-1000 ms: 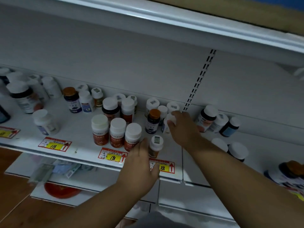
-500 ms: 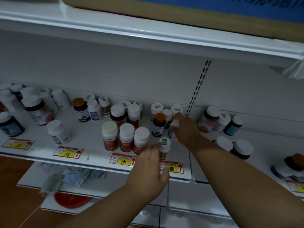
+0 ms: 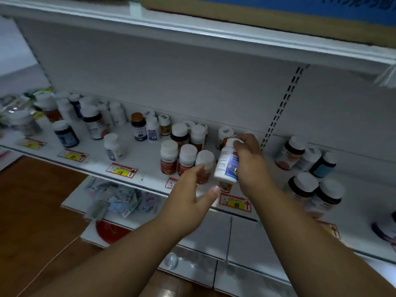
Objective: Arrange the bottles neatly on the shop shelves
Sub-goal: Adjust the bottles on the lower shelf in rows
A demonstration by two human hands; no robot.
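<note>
White shop shelf crowded with pill bottles fills the view. Above its front edge, the right hand has its fingers wrapped around a white bottle with a blue label, lifted clear and tilted. The left hand is half open, fingertips near the row of three red-labelled bottles. Yellow price tags read 118 and 88.

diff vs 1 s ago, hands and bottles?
The right hand took a white bottle with a blue label from the back row and lifted it forward, off the shelf. The left hand let go of the small front bottle and is open. The three red-labelled bottles are unmoved.
</note>
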